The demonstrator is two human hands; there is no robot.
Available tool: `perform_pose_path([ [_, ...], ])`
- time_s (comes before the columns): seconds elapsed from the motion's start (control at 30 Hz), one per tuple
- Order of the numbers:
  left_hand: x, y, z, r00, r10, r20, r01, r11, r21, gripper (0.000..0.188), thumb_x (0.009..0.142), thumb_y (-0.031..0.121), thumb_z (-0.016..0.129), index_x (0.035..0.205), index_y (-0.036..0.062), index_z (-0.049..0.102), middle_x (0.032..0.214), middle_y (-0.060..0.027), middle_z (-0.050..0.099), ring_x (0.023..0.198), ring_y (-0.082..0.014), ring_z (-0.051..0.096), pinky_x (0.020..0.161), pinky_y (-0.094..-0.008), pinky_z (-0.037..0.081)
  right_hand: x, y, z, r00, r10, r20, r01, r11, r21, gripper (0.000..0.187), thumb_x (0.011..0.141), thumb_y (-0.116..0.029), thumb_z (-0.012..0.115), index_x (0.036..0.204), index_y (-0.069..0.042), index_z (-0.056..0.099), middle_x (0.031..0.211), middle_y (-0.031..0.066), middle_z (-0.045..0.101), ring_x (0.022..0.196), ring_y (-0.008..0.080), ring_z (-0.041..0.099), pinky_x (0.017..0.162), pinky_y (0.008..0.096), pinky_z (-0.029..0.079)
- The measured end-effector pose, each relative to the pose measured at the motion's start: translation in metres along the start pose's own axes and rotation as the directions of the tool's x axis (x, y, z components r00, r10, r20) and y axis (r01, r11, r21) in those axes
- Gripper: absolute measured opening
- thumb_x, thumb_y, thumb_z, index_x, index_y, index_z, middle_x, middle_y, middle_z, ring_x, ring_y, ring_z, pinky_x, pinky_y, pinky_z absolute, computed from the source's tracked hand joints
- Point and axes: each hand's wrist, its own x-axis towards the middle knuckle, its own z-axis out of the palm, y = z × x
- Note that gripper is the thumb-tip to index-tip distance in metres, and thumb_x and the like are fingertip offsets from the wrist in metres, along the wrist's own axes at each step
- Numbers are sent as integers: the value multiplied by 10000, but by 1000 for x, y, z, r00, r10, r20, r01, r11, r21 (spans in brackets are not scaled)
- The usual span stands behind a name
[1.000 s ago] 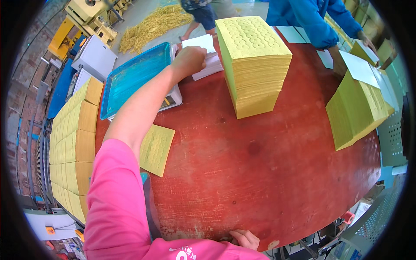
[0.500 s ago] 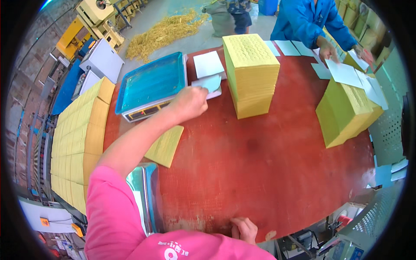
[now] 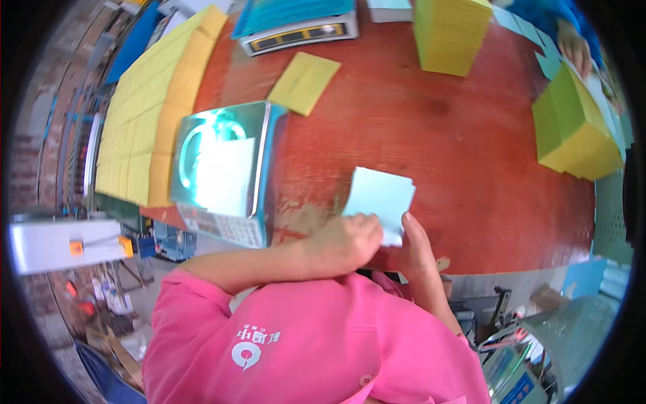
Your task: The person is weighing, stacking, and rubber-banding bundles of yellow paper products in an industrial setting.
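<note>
Two hands meet at the table's near edge around a small stack of pale blue-white paper sheets [image 3: 381, 190]. My left hand [image 3: 346, 241] comes across from the left, its fingers curled and closed on the sheets' near left part, slightly blurred. My right hand [image 3: 418, 248] stands at the sheets' near right corner with its thumb up along the edge; its other fingers are largely hidden. The sheets lie a little fanned, with their edges not quite even.
At left is a scale [image 3: 225, 224] with a shiny tray and a pale sheet on it. Beyond lie a flat yellow paper stack [image 3: 304, 82] and a blue-tray scale [image 3: 299, 37]. Tall yellow stacks [image 3: 452, 40] stand farther off. A co-worker's hand [image 3: 574, 50] is at far right.
My left hand has come back from the pale papers beside the blue-tray scale, bringing sheets to the near edge. My right hand has risen to meet them. The view has tilted down.
</note>
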Motion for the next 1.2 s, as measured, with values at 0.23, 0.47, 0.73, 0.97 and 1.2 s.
perform_pose_path([
  [0.23,-61,17,-13,955,-200,-219,162,970,-179,543,736,226,724,1176,-55,573,1284,-219,544,1194,-356,537,968,-455,462,-14,27,4,977,-209,-33,179,901,-396,374,892,-15,506,1261,47,489,1170,140,605,1025,213,619,871,340,506],
  [0.47,-195,-54,-70,776,-469,-421,573,804,160,713,687,182,800,1303,-15,500,1382,-211,473,1287,-405,448,1046,-481,398,-32,59,52,955,-295,22,278,869,-409,361,887,-17,505,1241,53,509,1169,127,602,998,194,613,887,332,487],
  [0.73,-240,-95,-62,780,-275,-562,410,903,126,175,760,58,626,931,24,606,955,-134,636,904,-303,633,763,-394,519,-29,92,117,856,-497,141,503,741,-445,353,884,-61,512,1219,46,535,1084,117,638,933,175,633,797,300,510],
  [0.97,-297,-133,-84,361,-426,-830,700,712,-61,137,950,135,572,956,11,631,794,-152,621,692,-327,586,636,-405,472,-14,119,191,865,-484,129,474,706,-527,341,880,-60,575,1211,18,564,1079,93,640,950,175,623,844,334,512],
  [1.2,-301,-143,-91,326,-478,-816,659,734,-167,138,967,88,549,991,-27,621,774,-171,608,667,-293,589,617,-367,469,107,136,230,819,-446,361,495,230,-838,399,792,-161,625,1106,73,547,972,262,638,937,363,635,801,430,493],
])
